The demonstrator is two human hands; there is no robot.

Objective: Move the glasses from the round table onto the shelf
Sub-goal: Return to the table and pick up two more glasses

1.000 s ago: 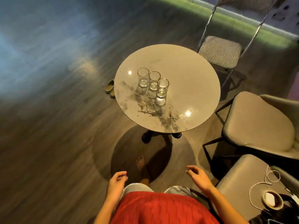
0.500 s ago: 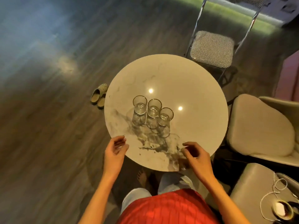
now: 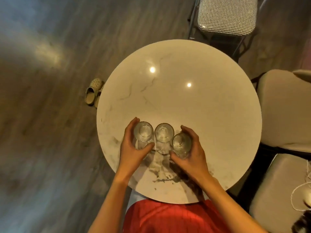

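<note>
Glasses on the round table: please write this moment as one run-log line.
left hand: around left glass | right hand: around right glass | middle glass: untouched | shelf: unseen

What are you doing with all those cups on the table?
A person is standing at a round table with three clear glasses in a row near its front edge. The left hand is wrapped around the left glass, and the right hand is wrapped around the right glass. The middle glass stands between them with no hand around it. All three look to be on the table, and no shelf is in view.
</note>
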